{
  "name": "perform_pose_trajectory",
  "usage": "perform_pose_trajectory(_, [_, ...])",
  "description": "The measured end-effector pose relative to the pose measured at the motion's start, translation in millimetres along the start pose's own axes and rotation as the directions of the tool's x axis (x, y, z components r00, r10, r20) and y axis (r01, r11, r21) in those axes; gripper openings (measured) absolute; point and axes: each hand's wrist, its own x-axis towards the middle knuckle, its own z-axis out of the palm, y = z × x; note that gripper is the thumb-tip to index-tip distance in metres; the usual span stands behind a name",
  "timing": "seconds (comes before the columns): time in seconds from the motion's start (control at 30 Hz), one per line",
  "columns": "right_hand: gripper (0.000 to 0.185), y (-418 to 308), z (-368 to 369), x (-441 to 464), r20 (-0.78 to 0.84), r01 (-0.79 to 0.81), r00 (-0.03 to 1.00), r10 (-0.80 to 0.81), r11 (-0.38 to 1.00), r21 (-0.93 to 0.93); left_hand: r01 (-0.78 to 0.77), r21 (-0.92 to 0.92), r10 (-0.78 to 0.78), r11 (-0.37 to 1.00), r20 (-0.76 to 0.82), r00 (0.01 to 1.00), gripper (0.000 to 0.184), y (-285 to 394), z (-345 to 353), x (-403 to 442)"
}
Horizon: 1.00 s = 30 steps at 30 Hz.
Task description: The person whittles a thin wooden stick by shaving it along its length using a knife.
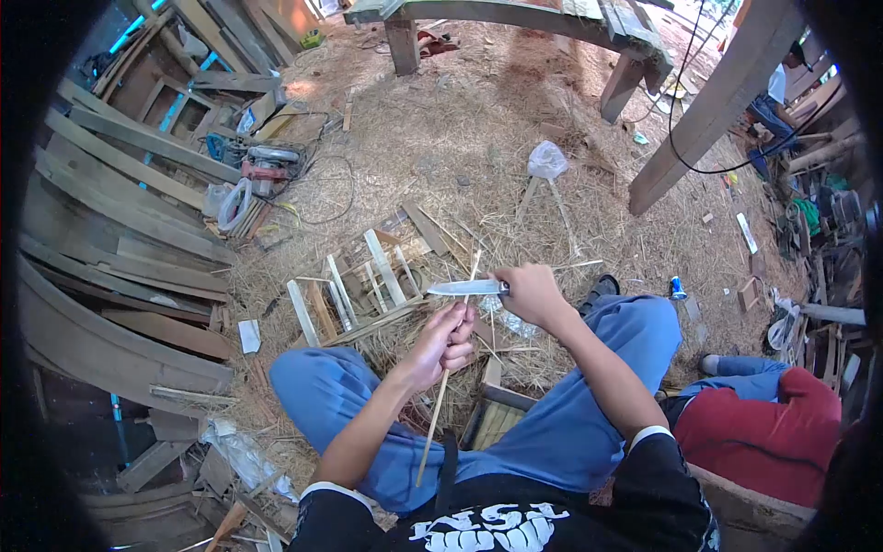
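Observation:
A knife with a broad pale blade is gripped by its dark handle in my right hand. Its blade points left and lies across a thin wooden stick, close to the stick's upper end. My left hand is closed around that stick just below the blade. The stick slants from the knife down toward my lap, its lower end over my blue trousers. Between my legs, partly hidden, stands a wooden box or frame.
Several cut wood pieces lie on the shaving-covered ground ahead. Power tools with cords rest beside stacked boards on the left. A post and a workbench stand farther off. A person in red is close on my right.

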Motion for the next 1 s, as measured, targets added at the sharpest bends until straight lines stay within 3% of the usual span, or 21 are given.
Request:
perform_pose_trajectory(0.1, [0.026,2,-12,5,-0.120,-0.096,0.989,0.090,0.994,-0.044,-0.014,0.071,0.015,0.997,-0.016,1.000,0.023,-6,3,-2])
perform_pose_trajectory(0.2, [0.024,12,-16,6,-0.076,-0.099,0.992,0.099,0.995,0.000,-0.009,0.139,0.022,0.990,-0.091,0.996,0.026,-11,5,-1])
perform_pose_trajectory(0.23, [0.018,19,-9,5,-0.042,-0.116,0.992,0.118,0.992,0.048,-0.005,0.153,0.017,0.988,-0.078,0.997,0.026,-10,4,0])
perform_pose_trajectory(0.33, [0.041,42,-5,9,0.313,-0.216,0.946,0.088,0.889,0.403,0.013,0.183,-0.005,0.983,-0.045,0.999,0.026,-5,1,1])
perform_pose_trajectory(0.37, [0.056,49,1,7,0.337,-0.241,0.939,0.077,0.845,0.478,0.027,0.187,-0.021,0.982,-0.034,0.999,0.025,-3,2,0])
perform_pose_trajectory(0.47, [0.058,47,-2,7,0.416,-0.301,0.906,0.075,0.805,0.511,0.065,0.136,-0.064,0.989,-0.014,0.998,0.022,-1,0,0])
perform_pose_trajectory(0.57, [0.053,41,-3,5,0.283,-0.258,0.951,0.121,0.816,0.517,0.025,0.038,-0.025,0.999,0.012,1.000,0.023,-2,-3,5])
perform_pose_trajectory(0.67, [0.045,42,-1,11,0.187,-0.177,0.973,0.133,0.954,0.242,-0.027,-0.022,0.026,0.999,-0.023,0.999,0.028,-4,-4,7])
perform_pose_trajectory(0.7, [0.035,32,-7,10,0.186,-0.219,0.967,0.177,0.946,0.240,-0.050,-0.051,0.048,0.997,-0.039,0.998,0.028,-6,-8,10])
perform_pose_trajectory(0.8, [0.029,23,12,9,0.031,-0.093,0.996,0.088,0.962,0.255,-0.078,-0.044,0.074,0.996,-0.079,0.994,0.028,-10,-14,14])
perform_pose_trajectory(0.83, [0.020,15,13,9,0.052,-0.108,0.994,0.100,0.978,0.178,-0.078,-0.022,0.076,0.997,-0.089,0.993,0.028,-9,-14,15])
perform_pose_trajectory(1.0, [0.021,-3,33,2,0.048,0.014,0.999,-0.017,0.999,0.050,-0.101,0.021,0.103,0.995,-0.143,0.984,0.023,-12,-16,10])
